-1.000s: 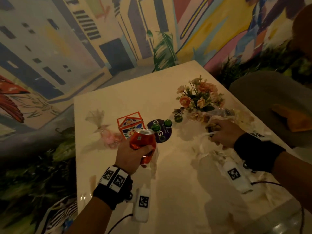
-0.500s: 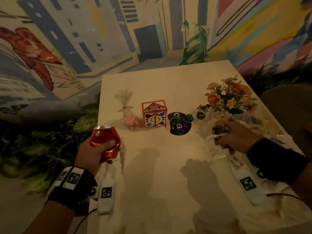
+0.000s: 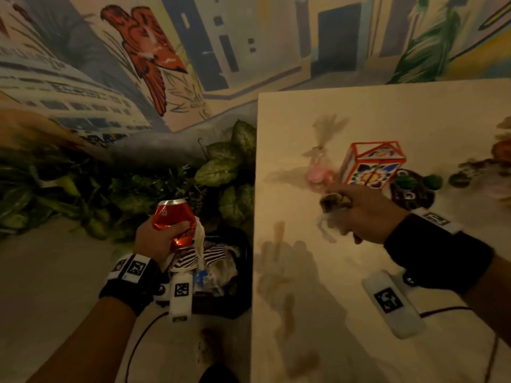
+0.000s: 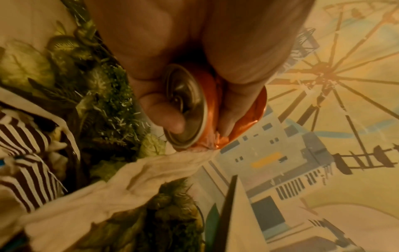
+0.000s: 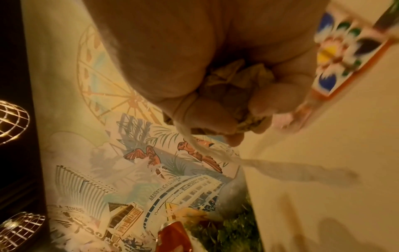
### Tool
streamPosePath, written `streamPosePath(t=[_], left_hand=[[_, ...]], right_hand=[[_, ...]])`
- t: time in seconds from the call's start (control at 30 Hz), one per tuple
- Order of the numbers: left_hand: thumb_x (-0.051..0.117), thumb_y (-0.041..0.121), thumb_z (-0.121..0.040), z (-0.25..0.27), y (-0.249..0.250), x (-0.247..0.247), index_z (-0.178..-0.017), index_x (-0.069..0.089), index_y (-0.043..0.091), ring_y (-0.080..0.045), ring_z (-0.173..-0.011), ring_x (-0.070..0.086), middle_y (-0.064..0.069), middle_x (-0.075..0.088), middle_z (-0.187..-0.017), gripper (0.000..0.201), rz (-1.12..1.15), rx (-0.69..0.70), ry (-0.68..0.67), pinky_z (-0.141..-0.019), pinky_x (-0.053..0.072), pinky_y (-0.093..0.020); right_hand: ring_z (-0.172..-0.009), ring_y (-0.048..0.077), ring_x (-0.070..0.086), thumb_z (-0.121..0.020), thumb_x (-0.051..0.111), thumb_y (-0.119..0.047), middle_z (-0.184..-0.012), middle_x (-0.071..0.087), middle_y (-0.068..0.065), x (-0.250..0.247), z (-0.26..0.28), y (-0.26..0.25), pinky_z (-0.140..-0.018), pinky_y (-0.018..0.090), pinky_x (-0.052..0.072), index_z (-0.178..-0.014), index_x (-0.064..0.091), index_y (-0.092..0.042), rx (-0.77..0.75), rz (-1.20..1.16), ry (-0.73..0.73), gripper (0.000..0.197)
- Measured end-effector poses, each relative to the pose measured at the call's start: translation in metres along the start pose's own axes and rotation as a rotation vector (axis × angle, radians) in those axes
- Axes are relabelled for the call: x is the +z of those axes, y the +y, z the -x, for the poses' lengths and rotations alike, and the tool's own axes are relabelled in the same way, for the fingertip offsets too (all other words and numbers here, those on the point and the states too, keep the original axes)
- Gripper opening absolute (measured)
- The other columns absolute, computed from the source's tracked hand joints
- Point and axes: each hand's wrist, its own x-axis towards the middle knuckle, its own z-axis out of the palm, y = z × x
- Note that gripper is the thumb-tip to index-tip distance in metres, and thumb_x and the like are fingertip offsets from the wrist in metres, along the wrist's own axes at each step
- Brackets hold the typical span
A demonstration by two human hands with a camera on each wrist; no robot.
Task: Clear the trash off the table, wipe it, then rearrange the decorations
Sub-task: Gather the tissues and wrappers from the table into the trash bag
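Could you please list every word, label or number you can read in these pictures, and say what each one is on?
"ARANETA COLISEUM": on the curved building painted in the wall mural, right wrist view.
Other mural lettering lower down: too distorted to read.
Dark round coaster: pale letters, partly hidden, not legible.
Crushed red can in the left hand: print too blurred to read.
Wrist-strap tags: square coded patterns, no words.
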Motion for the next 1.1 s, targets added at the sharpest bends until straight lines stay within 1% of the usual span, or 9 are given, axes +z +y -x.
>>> streamPosePath(t=[0.2,0.4,0.5,0.57,0.67,0.73,0.87,0.97,1.1], left_hand=[[0.081,0.016,-0.069,-0.075,-0.046,-0.054,-0.105,0.058,0.018,-0.026,-0.090,0.059,-0.009,0.062,-0.102,0.043,-0.126,-0.063,-0.081,-0.087,0.050,-0.043],[0.079,0.021,-0.072,-0.124,-0.084,-0.069,-0.113,0.063,0.012,-0.029,-0.094,0.062,-0.010,0.065,-0.104,0.045,-0.292,-0.073,-0.234,-0.086,0.050,-0.038],[0.076,0.016,-0.075,-0.135,-0.104,-0.060,-0.118,0.060,0.007,-0.029,-0.098,0.061,-0.011,0.064,-0.109,0.046,-0.312,-0.095,-0.295,-0.087,0.049,-0.038],[0.074,0.014,-0.077,-0.141,-0.120,-0.052,-0.121,0.059,0.007,-0.033,-0.103,0.060,-0.015,0.063,-0.114,0.047,-0.310,-0.144,-0.333,-0.090,0.049,-0.040],[0.070,0.007,-0.080,-0.148,-0.145,-0.037,-0.124,0.055,0.006,-0.033,-0.105,0.059,-0.015,0.062,-0.115,0.046,-0.252,-0.228,-0.374,-0.089,0.048,-0.039],[0.067,0.006,-0.082,-0.154,-0.163,-0.029,-0.130,0.050,0.008,-0.032,-0.107,0.057,-0.013,0.059,-0.119,0.052,-0.232,-0.259,-0.404,-0.094,0.047,-0.041],[0.059,0.009,-0.089,-0.167,-0.202,-0.013,-0.134,0.044,0.008,-0.032,-0.115,0.053,-0.012,0.055,-0.125,0.048,-0.317,-0.244,-0.463,-0.101,0.042,-0.045],[0.051,0.019,-0.096,-0.176,-0.230,-0.004,-0.137,0.041,0.003,-0.036,-0.121,0.050,-0.017,0.050,-0.134,0.045,-0.505,-0.330,-0.508,-0.098,0.042,-0.035],[0.040,0.028,-0.100,-0.188,-0.264,0.011,-0.141,0.035,0.008,-0.031,-0.129,0.042,-0.014,0.042,-0.143,0.045,-0.717,-0.331,-0.631,-0.108,0.033,-0.035]], right_hand=[[-0.054,0.020,0.047,-0.071,0.055,0.004,-0.059,0.050,0.003,0.114,-0.050,-0.060,-0.045,0.028,0.041,-0.064,0.050,-0.019,0.075,-0.044,-0.021,0.025],[-0.062,0.020,0.043,-0.072,0.057,-0.002,-0.066,0.044,0.004,0.221,-0.109,-0.071,-0.057,0.033,0.037,-0.082,0.053,-0.003,0.164,-0.126,-0.013,0.011],[-0.063,0.014,0.044,-0.079,0.052,0.005,-0.066,0.046,-0.003,0.262,-0.136,-0.056,-0.055,0.021,0.039,-0.086,0.054,-0.005,0.249,-0.185,-0.018,0.012],[-0.073,0.018,0.052,-0.079,0.051,0.007,-0.076,0.053,0.000,0.284,-0.149,-0.042,-0.053,0.020,0.039,-0.100,0.055,-0.008,0.350,-0.254,-0.019,0.026],[-0.094,0.031,0.059,-0.077,0.055,-0.001,-0.102,0.060,0.008,0.314,-0.166,-0.018,-0.073,0.040,0.057,-0.114,0.053,-0.017,0.517,-0.303,-0.014,0.040],[-0.104,0.033,0.057,-0.080,0.059,-0.011,-0.120,0.056,0.012,0.330,-0.178,-0.005,-0.089,0.046,0.053,-0.120,0.049,-0.018,0.577,-0.227,-0.018,0.042],[-0.126,0.037,0.040,-0.086,0.055,-0.026,-0.146,0.021,0.016,0.362,-0.205,0.017,-0.108,0.036,0.036,-0.141,0.032,-0.017,0.661,-0.049,-0.075,0.060],[-0.134,0.038,0.027,-0.082,0.047,-0.047,-0.149,0.021,0.012,0.391,-0.223,0.031,-0.113,0.043,0.020,-0.140,0.033,-0.023,0.581,0.127,-0.208,0.064],[-0.140,0.038,0.015,-0.078,0.045,-0.051,-0.155,0.014,0.007,0.412,-0.245,0.052,-0.112,0.050,0.023,-0.144,0.025,-0.030,0.587,0.276,-0.298,0.072]])
